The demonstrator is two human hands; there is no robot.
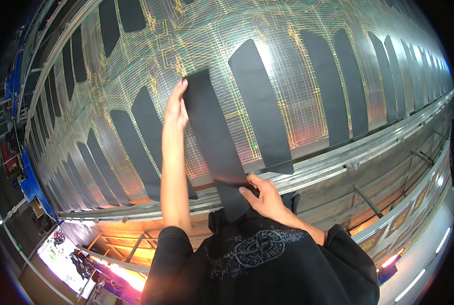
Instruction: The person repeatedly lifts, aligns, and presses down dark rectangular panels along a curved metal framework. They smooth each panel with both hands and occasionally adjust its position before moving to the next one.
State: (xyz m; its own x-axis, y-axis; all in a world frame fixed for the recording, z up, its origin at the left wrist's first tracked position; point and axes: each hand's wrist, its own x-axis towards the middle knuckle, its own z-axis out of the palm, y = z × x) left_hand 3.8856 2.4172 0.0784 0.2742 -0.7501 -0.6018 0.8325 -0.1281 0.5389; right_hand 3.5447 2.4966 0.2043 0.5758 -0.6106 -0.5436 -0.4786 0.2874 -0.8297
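Note:
A long, dark grey sheet strip [211, 122] stretches from above the worktable back to my body, its near end bending down over the table's front edge. My left hand [177, 105] reaches far out and holds the strip's far left corner, fingertips at the edge. Close to my waist, my right hand [265, 195] grips the right edge of the near part, thumb on top and the other fingers partly hidden. Just right of the strip lies a similar dark panel [260, 101] with a slanted far end. To the left are more dark panels [148, 127].
The shiny table [298, 127] carries several dark panels in rows, with yellow and green light lines across it. A metal rail [328, 158] runs along its front edge. Below the rail, frame bars [368, 201] show. Blue machine parts [33, 185] stand at the far left.

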